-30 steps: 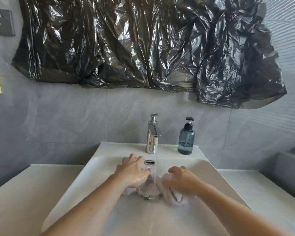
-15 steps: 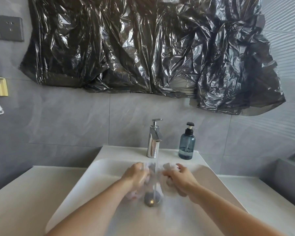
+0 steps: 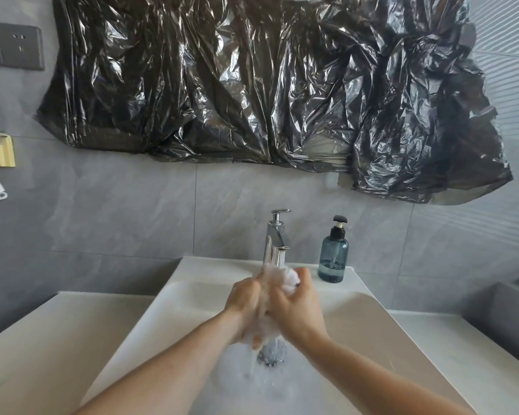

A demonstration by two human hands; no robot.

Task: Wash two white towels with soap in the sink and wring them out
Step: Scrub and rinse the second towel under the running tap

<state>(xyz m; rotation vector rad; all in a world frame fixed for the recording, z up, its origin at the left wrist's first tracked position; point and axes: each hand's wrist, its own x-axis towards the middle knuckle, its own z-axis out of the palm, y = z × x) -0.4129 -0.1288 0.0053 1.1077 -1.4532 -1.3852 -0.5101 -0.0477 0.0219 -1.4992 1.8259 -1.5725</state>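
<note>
A wet white towel (image 3: 285, 278) is bunched between my two hands above the white sink (image 3: 369, 322), just under the chrome faucet (image 3: 276, 238). My left hand (image 3: 243, 304) grips its left side and my right hand (image 3: 297, 307) grips its right side, palms pressed close together. Most of the cloth is hidden inside my fists. Water runs off the bundle down to the drain (image 3: 271, 353), and the basin floor is wet and foamy. Only one towel bundle shows. A blue soap pump bottle (image 3: 333, 256) stands on the sink ledge, right of the faucet.
White countertop (image 3: 39, 348) stretches on both sides of the sink. Black plastic sheeting (image 3: 267, 85) covers the wall above. A wall socket (image 3: 12, 44) and a yellow holder (image 3: 2, 151) sit at the far left. A grey ledge (image 3: 504, 310) rises at the right.
My hands lifted the towel from the basin floor up under the faucet and came together, squeezing it into one tight bundle. The drain is now uncovered.
</note>
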